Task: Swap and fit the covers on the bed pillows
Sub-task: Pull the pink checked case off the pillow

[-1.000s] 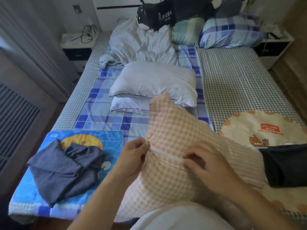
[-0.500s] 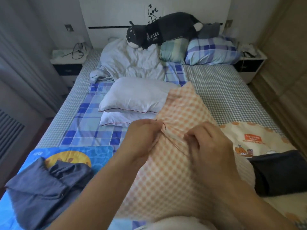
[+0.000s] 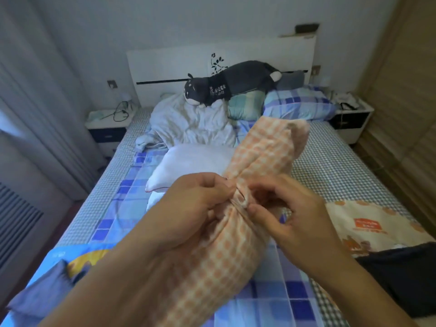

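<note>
Orange checked pillow (image 3: 240, 232) lifted higher; hands pinch it.

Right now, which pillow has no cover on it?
The white pillow mid-bed, behind the hands; the orange checked one and the blue plaid one are covered.

home bedroom | double bed (image 3: 335, 166) with headboard (image 3: 179, 67) | nightstands (image 3: 107, 128) either side | plush toy (image 3: 226, 86) | curtains (image 3: 40, 119)
</note>
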